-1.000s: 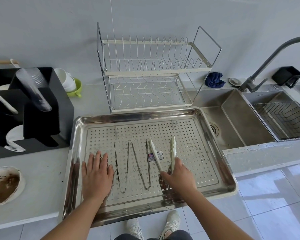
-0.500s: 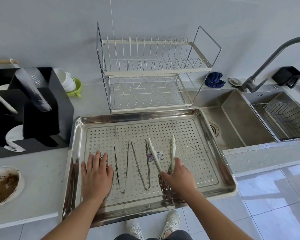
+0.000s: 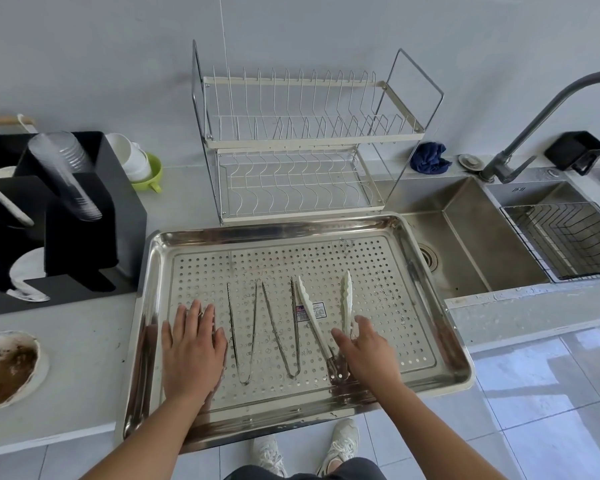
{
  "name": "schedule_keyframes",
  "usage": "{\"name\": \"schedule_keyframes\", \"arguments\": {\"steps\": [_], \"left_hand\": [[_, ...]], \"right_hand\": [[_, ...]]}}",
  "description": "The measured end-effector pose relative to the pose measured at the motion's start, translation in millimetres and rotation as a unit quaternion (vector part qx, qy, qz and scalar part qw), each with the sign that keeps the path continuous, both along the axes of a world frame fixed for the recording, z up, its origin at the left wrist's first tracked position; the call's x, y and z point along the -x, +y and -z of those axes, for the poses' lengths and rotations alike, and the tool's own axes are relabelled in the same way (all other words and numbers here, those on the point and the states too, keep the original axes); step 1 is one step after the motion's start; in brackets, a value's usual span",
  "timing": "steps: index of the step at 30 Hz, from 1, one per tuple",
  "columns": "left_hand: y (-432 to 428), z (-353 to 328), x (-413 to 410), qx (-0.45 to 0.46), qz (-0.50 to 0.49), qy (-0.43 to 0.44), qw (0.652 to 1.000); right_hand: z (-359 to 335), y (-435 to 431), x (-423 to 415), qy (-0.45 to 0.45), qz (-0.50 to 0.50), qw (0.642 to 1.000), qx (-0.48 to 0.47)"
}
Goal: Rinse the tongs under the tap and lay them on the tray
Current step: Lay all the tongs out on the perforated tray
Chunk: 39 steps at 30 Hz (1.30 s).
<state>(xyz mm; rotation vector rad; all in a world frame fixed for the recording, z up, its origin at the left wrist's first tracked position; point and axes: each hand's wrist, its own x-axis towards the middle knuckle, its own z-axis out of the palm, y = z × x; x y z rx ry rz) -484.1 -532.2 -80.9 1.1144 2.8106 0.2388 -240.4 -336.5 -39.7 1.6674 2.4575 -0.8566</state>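
Head view. On the grey worktop (image 3: 84, 341), just left of the steel sink (image 3: 465, 237): a large rectangular stainless-steel tray (image 3: 284, 228) with a perforated floor, near edge reaching past the worktop's front.

Lying on that floor, right of centre: long white-armed tongs (image 3: 318, 325) with a steel hinge, arms spread in a V, tips pointing away, hinge end nearest the body. Beside them to the left, side by side and apart from each other: 2 thin V-shaped pairs, the left all-steel tongs (image 3: 244, 381) and the middle all-steel tongs (image 3: 293, 375), bends also toward the body. Small printed sticker (image 3: 307, 311) on the tray floor between the middle pair and the white arms.

Left hand (image 3: 193, 348): flat, palm down on the tray floor, fingers straight and close together, just left of the thin pairs, grasping nothing. Right hand (image 3: 364, 351): released, fingers loose and spread over the hinge end of the white-armed tongs, lightly touching them, not closed round them.

Behind the tray: a 2-tier white wire dish rack (image 3: 309, 143). Further right: a crumpled blue cloth (image 3: 428, 157), a curved grey tap (image 3: 520, 143), no water visible from it, and a dark wire basket (image 3: 568, 240) in the sink. At far left: a black holder (image 3: 84, 237) with stacked clear cups (image 3: 66, 174), and a soiled white dish (image 3: 11, 368).
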Motion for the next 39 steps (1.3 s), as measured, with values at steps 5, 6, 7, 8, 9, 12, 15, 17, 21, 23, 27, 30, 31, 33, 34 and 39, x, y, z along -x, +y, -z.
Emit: {"name": "schedule_keyframes", "arguments": {"steps": [5, 6, 7, 8, 9, 12, 15, 17, 21, 23, 27, 30, 31, 33, 34, 39], "left_hand": [[-0.1, -1.6, -1.4, 0.000, 0.001, 0.000, 1.000], [-0.2, -1.7, -1.1, -0.001, 0.000, 0.000, 1.000], [-0.2, -1.7, -0.8, -0.001, 0.000, 0.000, 1.000], [0.0, -1.7, -0.7, 0.000, 0.000, 0.000, 1.000], [0.2, -1.7, -0.8, 0.001, 0.000, 0.000, 1.000], [0.2, -1.2, -0.7, 0.000, 0.000, -0.001, 1.000], [0.4, -1.8, -0.6, 0.002, 0.001, -0.001, 1.000], [0.7, -2.9, -0.8, 0.003, 0.001, -0.002, 1.000], [0.6, -5.2, -2.2, 0.001, 0.002, -0.003, 1.000], [1.0, -6.3, -2.3, -0.003, 0.001, -0.006, 1.000], [0.9, -6.8, -2.2, 0.001, 0.001, -0.007, 1.000], [0.6, -6.5, -2.3, 0.002, 0.001, -0.007, 1.000], [0.7, -6.5, -2.5, 0.003, 0.001, -0.008, 1.000], [0.9, -6.7, -2.4, 0.002, 0.001, -0.009, 1.000], [1.0, -6.9, -2.4, 0.002, 0.001, -0.009, 1.000], [1.3, -7.7, -2.0, 0.003, -0.001, -0.012, 1.000]], "right_hand": [[-0.6, -5.6, 5.5, -0.023, -0.013, 1.000, -0.014], [-0.6, -6.6, 6.9, -0.034, -0.017, 0.999, -0.015], [-0.8, -7.5, 8.4, -0.044, -0.019, 0.999, -0.012], [-0.8, -7.9, 9.7, -0.052, -0.020, 0.998, -0.009], [-0.8, -7.8, 10.7, -0.056, -0.019, 0.998, -0.008], [-1.8, -6.2, 12.2, -0.057, -0.015, 0.998, -0.011], [-2.4, -5.7, 11.7, -0.059, -0.017, 0.998, -0.011], [-2.1, -5.1, 11.7, -0.058, -0.016, 0.998, -0.011], [-1.8, -5.4, 13.0, -0.058, -0.017, 0.998, -0.017], [-1.9, -4.8, 13.6, -0.059, -0.015, 0.998, -0.017], [-3.5, -2.6, 15.1, -0.060, -0.014, 0.998, -0.015], [-4.2, -3.1, 15.5, -0.061, -0.011, 0.998, -0.015], [-4.2, -3.2, 15.5, -0.060, -0.010, 0.998, -0.015], [-3.9, -3.3, 15.4, -0.058, -0.008, 0.998, -0.012], [-3.7, -3.1, 15.2, -0.057, -0.007, 0.998, -0.010], [-4.3, -4.0, 14.4, -0.052, -0.001, 0.999, -0.002]]}}
